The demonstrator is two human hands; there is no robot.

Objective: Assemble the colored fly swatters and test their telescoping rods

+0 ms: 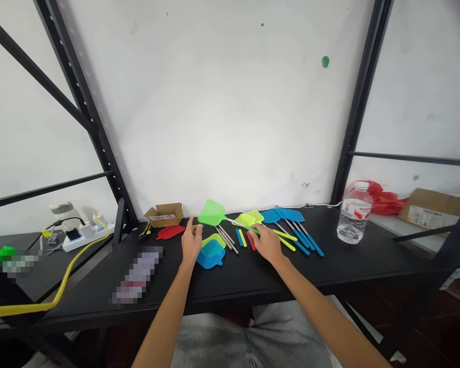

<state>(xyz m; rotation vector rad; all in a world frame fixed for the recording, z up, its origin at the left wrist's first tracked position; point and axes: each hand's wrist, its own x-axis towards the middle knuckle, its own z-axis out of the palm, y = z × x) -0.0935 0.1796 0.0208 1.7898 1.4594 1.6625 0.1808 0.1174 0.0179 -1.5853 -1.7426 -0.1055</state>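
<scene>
A green fly swatter (212, 213) is held up over the black table, its head to the left and its metal rod running right. My right hand (267, 243) is closed round its green handle. Beside the swatter's head, my left hand (191, 241) has its fingers apart and holds nothing. Below lie a loose blue swatter head (210, 254) partly over a yellow one (217, 238), and several bare metal rods (228, 240). Loose handles in blue (238, 237), yellow (243, 238) and red (250, 240) lie left of my right hand. A red swatter head (170, 232) is farther left.
Yellow swatters (249, 219) and several blue swatters (293, 216) lie at the back right. A water bottle (354, 213) stands beyond them. A small open carton (164, 214) sits at the back left, with a blurred flat item (140, 275) nearer. A black shelf post (362, 102) rises at right.
</scene>
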